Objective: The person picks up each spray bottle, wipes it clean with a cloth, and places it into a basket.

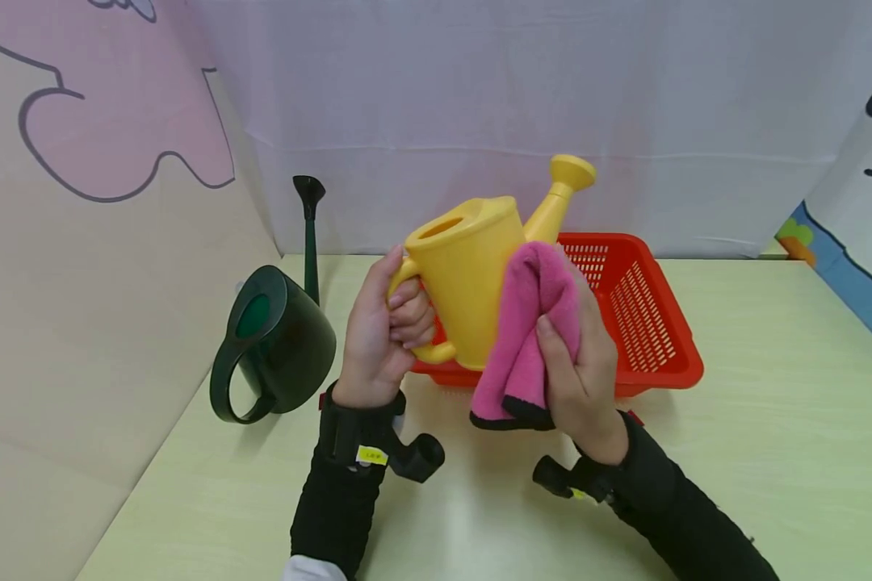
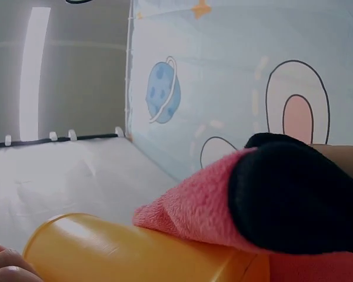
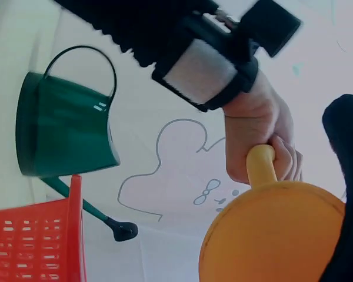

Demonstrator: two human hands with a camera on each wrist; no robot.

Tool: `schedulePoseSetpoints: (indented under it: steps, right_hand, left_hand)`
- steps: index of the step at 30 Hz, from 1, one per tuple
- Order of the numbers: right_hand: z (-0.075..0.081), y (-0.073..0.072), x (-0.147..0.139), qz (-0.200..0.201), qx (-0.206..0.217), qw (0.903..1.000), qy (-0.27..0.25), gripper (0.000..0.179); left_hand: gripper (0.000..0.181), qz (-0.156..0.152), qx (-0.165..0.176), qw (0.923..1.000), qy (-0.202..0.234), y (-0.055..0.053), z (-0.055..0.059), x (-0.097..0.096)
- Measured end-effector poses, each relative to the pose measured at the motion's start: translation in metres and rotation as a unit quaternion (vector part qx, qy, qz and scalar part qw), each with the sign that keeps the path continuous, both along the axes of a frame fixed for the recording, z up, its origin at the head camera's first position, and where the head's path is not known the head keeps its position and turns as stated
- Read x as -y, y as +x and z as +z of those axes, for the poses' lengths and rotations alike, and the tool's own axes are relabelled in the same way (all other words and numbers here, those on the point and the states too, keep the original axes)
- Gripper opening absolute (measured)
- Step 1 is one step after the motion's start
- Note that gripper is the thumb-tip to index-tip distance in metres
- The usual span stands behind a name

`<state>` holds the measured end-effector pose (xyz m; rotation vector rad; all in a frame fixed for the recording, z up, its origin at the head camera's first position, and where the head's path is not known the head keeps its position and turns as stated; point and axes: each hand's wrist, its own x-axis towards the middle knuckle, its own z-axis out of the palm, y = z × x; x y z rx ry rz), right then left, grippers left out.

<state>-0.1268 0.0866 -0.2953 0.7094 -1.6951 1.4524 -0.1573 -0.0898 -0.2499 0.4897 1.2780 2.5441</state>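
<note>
My left hand (image 1: 385, 331) grips the handle of a yellow watering can (image 1: 472, 282), its fingers curled round it. The can is held up in front of the red basket, tilted, with its spout pointing to the upper right. A pink cloth (image 1: 526, 347) with black edging is bunched in my right hand (image 1: 584, 371), the thumb pressed onto it. The cloth lies against the can's right side, below the spout. In the left wrist view the cloth (image 2: 194, 202) overlaps the can's yellow wall (image 2: 123, 249). The right wrist view shows the can's round base (image 3: 276, 235).
A red perforated basket (image 1: 643, 315) stands on the table (image 1: 770, 387) behind the can. To the left is a dark green watering can (image 1: 291, 347) with a long spout. Printed curtains (image 1: 516, 97) close off the back and sides.
</note>
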Motion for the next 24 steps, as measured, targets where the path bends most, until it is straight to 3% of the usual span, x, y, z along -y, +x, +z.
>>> schedulePoseSetpoints:
  steps: [3, 5, 9, 13, 15, 19, 24]
  right_hand:
    - [0.0, -0.001, -0.001, 0.01, 0.043, 0.9988, -0.023, 0.044]
    - [0.0, -0.002, -0.001, 0.008, 0.041, 0.999, -0.019, 0.046]
    - [-0.003, -0.004, 0.001, -0.023, -0.002, 0.9995, 0.019, 0.051]
    - [-0.007, -0.004, 0.006, -0.103, -0.073, 0.9891, 0.075, 0.054]
    - [-0.011, -0.005, 0.009, -0.15, -0.121, 0.976, 0.102, 0.053]
    - [-0.021, -0.007, 0.017, -0.237, -0.201, 0.9384, 0.151, 0.048]
    - [-0.03, -0.007, 0.026, -0.32, -0.248, 0.8875, 0.22, 0.042]
  left_hand:
    - [0.051, 0.002, 0.0, 1.0, 0.003, -0.001, 0.0, 0.001]
    - [0.051, 0.003, 0.0, 1.0, 0.004, -0.001, 0.0, 0.001]
    - [0.05, 0.005, 0.002, 1.0, 0.002, -0.003, -0.001, 0.0]
    - [0.049, 0.006, 0.0, 1.0, -0.001, -0.003, -0.002, -0.002]
    - [0.049, 0.006, -0.002, 1.0, -0.002, -0.003, -0.003, -0.003]
    - [0.048, 0.017, -0.01, 0.9997, -0.012, -0.002, -0.004, -0.008]
    - [0.041, 0.044, 0.002, 0.9986, -0.03, 0.0, -0.006, -0.015]
